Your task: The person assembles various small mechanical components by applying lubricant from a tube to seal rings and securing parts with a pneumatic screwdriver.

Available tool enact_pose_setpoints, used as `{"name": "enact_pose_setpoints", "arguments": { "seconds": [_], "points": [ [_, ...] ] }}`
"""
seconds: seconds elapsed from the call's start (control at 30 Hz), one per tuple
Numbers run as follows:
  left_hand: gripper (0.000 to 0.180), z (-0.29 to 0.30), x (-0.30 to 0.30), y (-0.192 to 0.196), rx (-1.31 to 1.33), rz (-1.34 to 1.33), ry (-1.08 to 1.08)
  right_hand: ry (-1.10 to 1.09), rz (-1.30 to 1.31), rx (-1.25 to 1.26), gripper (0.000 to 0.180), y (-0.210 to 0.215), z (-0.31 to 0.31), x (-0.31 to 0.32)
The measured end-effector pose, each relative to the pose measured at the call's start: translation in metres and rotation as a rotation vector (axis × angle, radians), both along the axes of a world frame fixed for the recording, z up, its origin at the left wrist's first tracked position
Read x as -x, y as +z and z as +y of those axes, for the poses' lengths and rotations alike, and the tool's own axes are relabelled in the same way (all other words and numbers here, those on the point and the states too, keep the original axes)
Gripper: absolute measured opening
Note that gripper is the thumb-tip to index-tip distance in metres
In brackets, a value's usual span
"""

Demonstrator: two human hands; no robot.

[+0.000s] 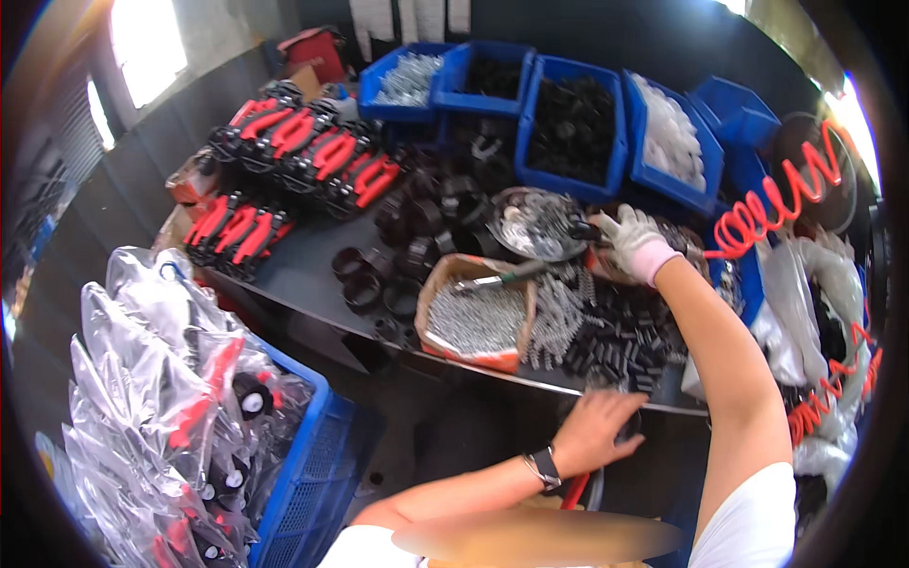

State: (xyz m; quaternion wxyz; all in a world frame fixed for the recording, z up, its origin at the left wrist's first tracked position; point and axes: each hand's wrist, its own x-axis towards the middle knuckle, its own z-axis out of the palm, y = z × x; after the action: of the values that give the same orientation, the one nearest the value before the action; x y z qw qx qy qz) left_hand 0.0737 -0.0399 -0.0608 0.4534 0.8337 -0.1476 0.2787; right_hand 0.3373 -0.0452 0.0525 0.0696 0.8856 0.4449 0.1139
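Note:
My left hand [597, 431], bare with a dark watch at the wrist, is just off the table's front edge. Its fingers and thumb curve round a dark round part [629, 426], mostly hidden. Below that hand a red bar [575, 489] and a grey bar show, their link to the part unclear. My right hand [636, 242], in a pale glove, closes round a dark air tool [582, 228] over the table's right side. The tool's black end sticks out to the left, and a red coiled hose [762, 213] runs from its other side. Next to this hand sits a round dish [502, 225] of small metal parts.
Blue bins [620, 142] of small parts line the back. A box [424, 317] of metal pins holds a green-handled scoop [516, 274]. Black sleeves [625, 346] lie near the edge. Red-and-black tools [294, 133] are stacked left. A blue crate [308, 454] holds plastic-wrapped tools.

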Motion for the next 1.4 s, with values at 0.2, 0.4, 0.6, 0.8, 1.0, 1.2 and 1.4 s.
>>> {"name": "enact_pose_setpoints", "arguments": {
  "seconds": [0.2,0.4,0.6,0.8,1.0,1.2,1.4],
  "points": [
    [0.056,-0.009,-0.005,-0.002,0.044,-0.079,-0.028,0.047,0.13,-0.091,0.053,-0.003,-0.019,-0.034],
    [0.057,0.011,0.0,-0.013,0.064,-0.073,0.053,-0.177,0.014,-0.323,0.016,0.022,-0.111,0.168],
    [0.056,-0.003,-0.006,-0.01,0.083,-0.15,0.022,-0.485,0.762,0.213,0.02,-0.19,-0.19,0.205],
    [0.05,-0.003,-0.009,-0.013,0.03,-0.148,0.02,-0.313,0.884,0.053,0.03,-0.187,-0.094,0.23],
    [0.045,-0.005,-0.01,-0.005,0.023,-0.119,-0.036,-0.446,0.956,-0.172,0.043,-0.276,-0.137,0.207],
    [0.056,0.043,-0.012,0.036,-0.135,-0.208,-0.069,-0.248,0.527,-0.201,0.022,-0.023,-0.172,0.182],
    [0.027,0.061,-0.187,0.177,-0.163,-0.488,0.204,-0.462,0.049,-0.193,0.021,0.001,-0.171,-0.031]
  ]
}}
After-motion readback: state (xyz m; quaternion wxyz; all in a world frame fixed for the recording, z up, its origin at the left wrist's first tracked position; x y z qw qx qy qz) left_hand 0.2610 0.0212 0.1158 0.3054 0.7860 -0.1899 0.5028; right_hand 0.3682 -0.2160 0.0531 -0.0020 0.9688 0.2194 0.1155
